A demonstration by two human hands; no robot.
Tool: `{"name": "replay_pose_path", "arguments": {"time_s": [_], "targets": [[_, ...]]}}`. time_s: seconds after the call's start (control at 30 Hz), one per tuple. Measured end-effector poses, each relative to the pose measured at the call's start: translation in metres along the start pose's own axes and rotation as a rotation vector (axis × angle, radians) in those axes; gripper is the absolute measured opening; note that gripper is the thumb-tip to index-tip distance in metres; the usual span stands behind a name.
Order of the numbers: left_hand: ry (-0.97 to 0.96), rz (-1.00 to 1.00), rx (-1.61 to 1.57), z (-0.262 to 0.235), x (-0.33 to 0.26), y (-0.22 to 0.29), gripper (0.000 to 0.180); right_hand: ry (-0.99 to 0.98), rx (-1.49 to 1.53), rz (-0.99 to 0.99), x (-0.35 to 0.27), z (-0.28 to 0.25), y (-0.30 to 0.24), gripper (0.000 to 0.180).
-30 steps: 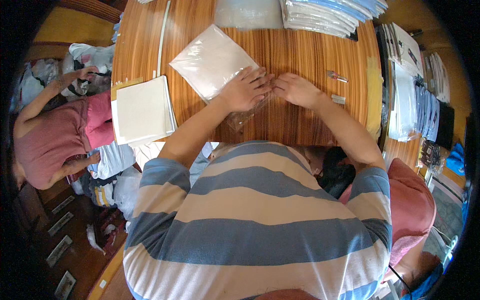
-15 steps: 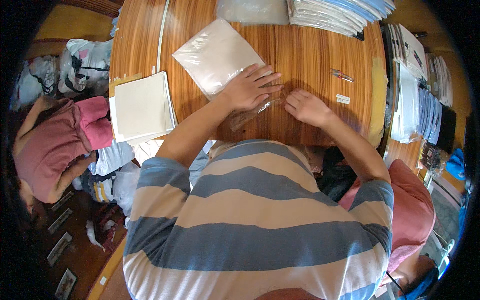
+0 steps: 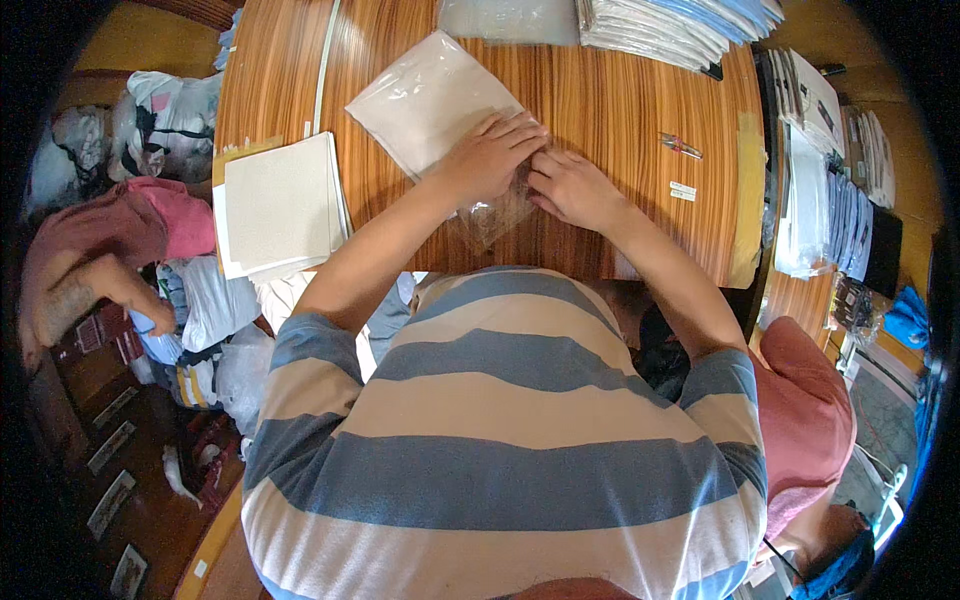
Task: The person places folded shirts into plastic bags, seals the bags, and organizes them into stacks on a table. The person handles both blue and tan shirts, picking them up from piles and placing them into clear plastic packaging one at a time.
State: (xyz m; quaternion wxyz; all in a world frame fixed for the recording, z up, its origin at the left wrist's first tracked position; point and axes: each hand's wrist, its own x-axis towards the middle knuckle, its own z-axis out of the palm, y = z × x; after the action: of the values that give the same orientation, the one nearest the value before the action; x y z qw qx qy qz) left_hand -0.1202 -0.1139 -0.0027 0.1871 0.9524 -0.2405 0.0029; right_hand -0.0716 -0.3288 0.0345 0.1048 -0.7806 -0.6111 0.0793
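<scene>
A flat clear plastic bag [image 3: 435,95] with a pale folded sheet or garment inside lies aslant on the wooden table. Across its near right corner rests my left hand [image 3: 490,158], its fingers stretched out and lying flat. My right hand [image 3: 578,190] is closed at the bag's edge, right beside the left fingertips, and seems to pinch the clear film. Between and below my hands the loose transparent flap [image 3: 488,225] of the bag shows crumpled. My fingers hide the exact spot of the grip.
A stack of pale cards [image 3: 285,200] lies at the table's left edge. Small snips [image 3: 680,146] and white labels [image 3: 683,191] are at the right. Bagged shirts [image 3: 655,35] are piled at the back. Co-workers in pink are at left [image 3: 110,230] and right [image 3: 805,420].
My right hand has moved left and up against my left hand. My left hand has slid slightly left, its fingers now closer together. The co-worker at left has shifted an arm.
</scene>
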Motion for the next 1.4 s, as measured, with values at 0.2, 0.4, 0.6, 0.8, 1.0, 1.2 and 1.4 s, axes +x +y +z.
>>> {"name": "replay_pose_path", "arguments": {"time_s": [0.2,0.4,0.6,0.8,1.0,1.2,1.4], "targets": [[0.062,0.04,0.164,0.002,-0.016,0.008,0.052,-0.116,-0.014,-0.005,0.011,-0.004,0.002,0.029],[0.073,0.09,0.238,0.004,-0.02,0.007,0.042,-0.259,0.084,0.091,0.013,-0.005,0.006,0.023],[-0.04,0.086,0.252,0.006,-0.018,0.005,0.041,-0.149,0.06,0.011,0.012,-0.003,0.009,0.017],[0.06,0.105,0.219,0.019,-0.02,0.001,0.037,-0.291,0.071,-0.024,0.012,-0.003,0.012,0.014],[-0.04,0.113,0.21,0.01,-0.017,0.002,0.043,-0.007,-0.027,-0.221,-0.016,0.005,0.01,0.018],[-0.013,0.146,0.184,0.01,-0.019,0.002,0.051,0.024,0.07,-0.131,-0.025,0.013,-0.005,0.013],[-0.028,0.155,0.189,0.009,-0.017,0.002,0.049,-0.135,0.116,-0.087,-0.033,0.015,-0.012,0.022]]}}
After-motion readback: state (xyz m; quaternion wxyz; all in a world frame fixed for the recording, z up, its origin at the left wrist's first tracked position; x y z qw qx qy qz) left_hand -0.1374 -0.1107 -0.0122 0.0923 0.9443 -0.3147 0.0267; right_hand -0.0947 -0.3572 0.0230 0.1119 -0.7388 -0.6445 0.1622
